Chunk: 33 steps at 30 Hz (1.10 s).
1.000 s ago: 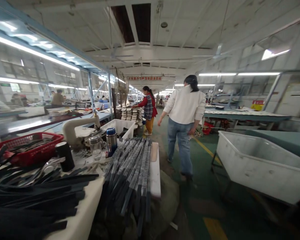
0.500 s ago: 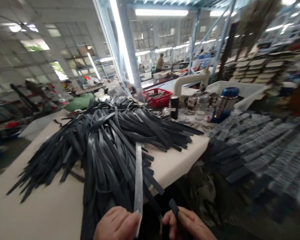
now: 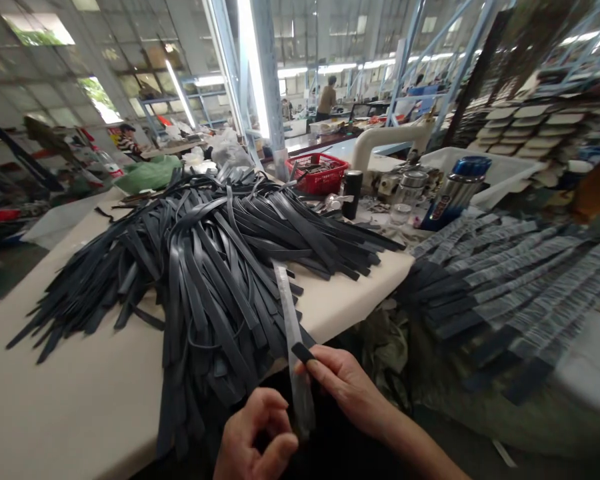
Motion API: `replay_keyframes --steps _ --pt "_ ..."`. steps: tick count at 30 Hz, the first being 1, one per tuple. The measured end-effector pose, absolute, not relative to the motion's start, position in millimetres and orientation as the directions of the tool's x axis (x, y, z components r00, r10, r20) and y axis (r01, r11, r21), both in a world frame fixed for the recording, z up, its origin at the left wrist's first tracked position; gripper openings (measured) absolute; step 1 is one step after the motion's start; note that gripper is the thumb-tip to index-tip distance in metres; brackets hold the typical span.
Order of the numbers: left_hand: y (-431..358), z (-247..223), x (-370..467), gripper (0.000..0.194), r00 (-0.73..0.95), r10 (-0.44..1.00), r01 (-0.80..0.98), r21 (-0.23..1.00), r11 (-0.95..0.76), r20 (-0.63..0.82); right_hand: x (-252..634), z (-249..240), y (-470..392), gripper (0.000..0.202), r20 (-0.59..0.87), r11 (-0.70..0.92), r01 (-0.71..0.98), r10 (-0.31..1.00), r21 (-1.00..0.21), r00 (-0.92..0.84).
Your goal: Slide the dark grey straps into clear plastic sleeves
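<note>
A dark strap end (image 3: 303, 352) is pinched between the thumb and fingers of my right hand (image 3: 347, 383). Running past those fingertips is a narrow clear plastic sleeve (image 3: 290, 307), its top on the table and its lower part crumpled. I cannot tell whether the right fingers grip the sleeve too. My left hand (image 3: 255, 433) is beside the sleeve's lower part, fingers curled, with a gap between thumb and forefinger and nothing visible in it. A large heap of dark flat straps (image 3: 205, 267) covers the table in front of both hands.
The pale table (image 3: 80, 407) ends just before me. At right lie several straps in clear plastic (image 3: 520, 287). Farther back stand a red basket (image 3: 317, 175), a black cylinder (image 3: 351, 195), a glass jar (image 3: 407, 197) and a blue steel flask (image 3: 455, 193). A person (image 3: 326, 100) stands in the distance.
My right hand has moved up and left, bringing the strap end against the plastic sleeve. My left hand has let go of the sleeve, its fingers now apart. The view has tilted down slightly.
</note>
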<state>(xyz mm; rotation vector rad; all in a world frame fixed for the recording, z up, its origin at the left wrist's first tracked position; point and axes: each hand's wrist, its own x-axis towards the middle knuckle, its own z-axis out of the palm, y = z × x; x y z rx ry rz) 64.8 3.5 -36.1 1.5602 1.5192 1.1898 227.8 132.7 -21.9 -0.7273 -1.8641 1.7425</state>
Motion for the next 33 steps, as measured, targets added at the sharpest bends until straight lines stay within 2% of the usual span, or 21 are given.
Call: replay_keyframes --steps 1,2,3,5,10,13,18,21,25,28,33 --pt "4 -40 69 0.036 -0.086 0.996 0.231 0.973 0.021 -0.001 233 -21 133 0.038 0.010 0.088 0.066 0.672 -0.994 -0.740" --pt "6 -42 74 0.040 -0.066 0.989 0.110 0.984 0.138 -0.132 238 -19 134 0.037 0.030 0.127 0.076 0.671 -0.989 -0.741" --pt "8 -43 79 0.043 -0.033 0.974 0.038 0.973 0.227 -0.226 242 -18 134 0.037 0.045 0.159 0.083 0.668 -0.984 -0.743" --pt "16 -42 88 0.044 0.017 0.951 -0.013 0.951 0.309 -0.309 249 -16 134 0.037 0.056 0.191 0.096 0.663 -0.977 -0.747" --pt "35 -34 106 0.026 0.115 0.923 -0.020 0.928 0.371 -0.366 259 -20 131 0.036 0.052 0.234 0.145 0.673 -0.961 -0.737" --pt "44 -35 115 0.026 0.117 0.909 -0.046 0.912 0.407 -0.400 269 -29 131 0.037 0.046 0.199 0.146 0.725 -0.969 -0.687" --pt "53 -51 131 0.021 -0.001 0.868 -0.249 0.840 0.481 -0.497 308 -47 119 0.043 -0.095 0.039 0.240 0.847 -0.970 -0.523" --pt "58 -64 142 0.026 -0.030 0.862 -0.386 0.802 0.457 -0.506 331 -54 97 0.047 -0.162 0.026 0.333 0.836 -0.943 -0.524" --pt "63 -75 154 0.030 -0.010 0.844 -0.508 0.730 0.457 -0.536 341 -60 68 0.046 -0.180 0.111 0.426 0.790 -0.898 -0.586" --pt "65 -75 159 0.031 -0.001 0.847 -0.506 0.731 0.458 -0.532 337 -61 61 0.043 -0.145 0.193 0.464 0.789 -0.864 -0.597" --pt "65 -71 162 0.029 0.019 0.854 -0.480 0.744 0.464 -0.520 332 -62 66 0.038 -0.154 0.191 0.488 0.799 -0.852 -0.582"
